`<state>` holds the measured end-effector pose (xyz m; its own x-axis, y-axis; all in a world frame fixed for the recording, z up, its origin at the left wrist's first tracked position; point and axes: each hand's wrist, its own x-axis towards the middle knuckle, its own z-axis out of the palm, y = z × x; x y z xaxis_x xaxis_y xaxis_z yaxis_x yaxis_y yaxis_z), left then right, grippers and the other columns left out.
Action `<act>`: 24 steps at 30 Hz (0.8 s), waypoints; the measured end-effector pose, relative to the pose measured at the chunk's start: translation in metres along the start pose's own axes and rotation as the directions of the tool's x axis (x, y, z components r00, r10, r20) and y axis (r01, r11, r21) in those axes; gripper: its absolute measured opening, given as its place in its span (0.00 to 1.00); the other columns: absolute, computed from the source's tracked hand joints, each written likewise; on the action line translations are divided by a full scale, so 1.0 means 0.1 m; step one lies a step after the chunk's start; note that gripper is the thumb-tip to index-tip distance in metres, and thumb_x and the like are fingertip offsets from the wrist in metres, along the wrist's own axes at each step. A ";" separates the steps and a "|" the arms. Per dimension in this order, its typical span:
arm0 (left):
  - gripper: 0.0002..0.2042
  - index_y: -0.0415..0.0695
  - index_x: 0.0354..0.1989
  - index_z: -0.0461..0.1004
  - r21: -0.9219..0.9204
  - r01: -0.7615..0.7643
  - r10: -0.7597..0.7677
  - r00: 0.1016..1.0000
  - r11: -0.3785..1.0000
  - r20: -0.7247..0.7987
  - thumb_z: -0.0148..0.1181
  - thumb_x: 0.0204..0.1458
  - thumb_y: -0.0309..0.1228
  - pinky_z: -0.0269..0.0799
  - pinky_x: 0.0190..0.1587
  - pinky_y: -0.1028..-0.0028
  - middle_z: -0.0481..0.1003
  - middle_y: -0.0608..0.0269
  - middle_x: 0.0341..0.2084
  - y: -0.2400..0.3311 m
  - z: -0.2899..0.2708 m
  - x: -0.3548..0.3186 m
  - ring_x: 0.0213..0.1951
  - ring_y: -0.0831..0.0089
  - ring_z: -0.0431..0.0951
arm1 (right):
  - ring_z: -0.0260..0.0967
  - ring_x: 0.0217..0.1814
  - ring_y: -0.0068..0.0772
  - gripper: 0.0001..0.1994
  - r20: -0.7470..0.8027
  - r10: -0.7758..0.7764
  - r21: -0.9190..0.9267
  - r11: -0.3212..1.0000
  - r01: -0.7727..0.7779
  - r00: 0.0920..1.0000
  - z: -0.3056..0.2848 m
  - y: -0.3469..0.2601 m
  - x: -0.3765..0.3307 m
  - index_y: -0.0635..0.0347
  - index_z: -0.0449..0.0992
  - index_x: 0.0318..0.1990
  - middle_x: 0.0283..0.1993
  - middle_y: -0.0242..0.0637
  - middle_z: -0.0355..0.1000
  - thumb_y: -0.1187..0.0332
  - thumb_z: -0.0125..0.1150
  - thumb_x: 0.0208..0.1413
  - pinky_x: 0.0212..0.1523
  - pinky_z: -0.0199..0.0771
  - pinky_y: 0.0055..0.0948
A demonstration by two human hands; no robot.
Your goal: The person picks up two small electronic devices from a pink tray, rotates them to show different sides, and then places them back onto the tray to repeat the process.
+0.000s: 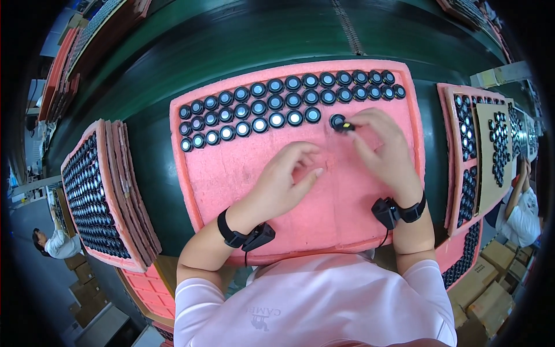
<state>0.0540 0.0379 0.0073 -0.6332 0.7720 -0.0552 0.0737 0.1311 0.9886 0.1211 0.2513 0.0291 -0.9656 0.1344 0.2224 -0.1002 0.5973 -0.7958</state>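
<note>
Our right hand [380, 141] pinches a small black round part [337, 122] by its edge, probably to keep its face clear, over the pink foam tray [228, 179] beside the nearest matching row [277, 120]; our empty left hand [291, 172] hovers, fingers apart.

From here I see a matt foam tray [225, 179], glossy plastic round parts [277, 120], a smooth far belt [260, 34], a near cloth shirt [329, 303].

Looks like a factory floor from where I'm sitting: green belt [260, 40], stacked pink foam trays [128, 191] of identical round black parts [92, 191], cardboard boxes [484, 283], other workers [62, 245] around.
</note>
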 end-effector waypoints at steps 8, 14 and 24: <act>0.19 0.42 0.50 0.70 0.481 -0.321 0.242 0.945 0.816 0.220 0.63 0.49 0.29 0.68 0.53 0.62 0.68 0.50 0.54 0.00 0.19 0.25 0.51 0.55 0.71 | 0.70 0.42 0.44 0.11 -0.010 0.068 -0.452 0.890 -0.065 0.998 -0.12 0.16 -0.01 0.61 0.73 0.36 0.37 0.41 0.71 0.77 0.65 0.44 0.43 0.71 0.35; 0.21 0.39 0.50 0.69 0.561 -0.323 0.249 0.946 0.762 0.205 0.62 0.48 0.31 0.66 0.56 0.60 0.65 0.46 0.57 -0.02 0.19 0.28 0.54 0.51 0.68 | 0.71 0.40 0.43 0.12 -0.075 0.092 -0.415 0.902 -0.115 0.993 0.01 0.17 0.03 0.60 0.72 0.37 0.37 0.40 0.70 0.77 0.66 0.44 0.41 0.72 0.35; 0.21 0.41 0.52 0.69 0.553 -0.258 0.200 0.966 0.792 0.164 0.64 0.48 0.31 0.62 0.61 0.60 0.62 0.45 0.59 -0.01 0.11 0.24 0.59 0.49 0.65 | 0.71 0.37 0.40 0.12 -0.152 0.026 -0.357 0.931 -0.080 0.988 0.13 0.25 0.09 0.60 0.72 0.39 0.38 0.39 0.70 0.76 0.66 0.45 0.39 0.73 0.32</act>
<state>0.0469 0.0632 0.0034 -0.4705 0.8739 0.1219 0.6478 0.2483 0.7202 0.1069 0.2571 0.0033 -0.9203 0.2687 0.2845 0.0695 0.8277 -0.5569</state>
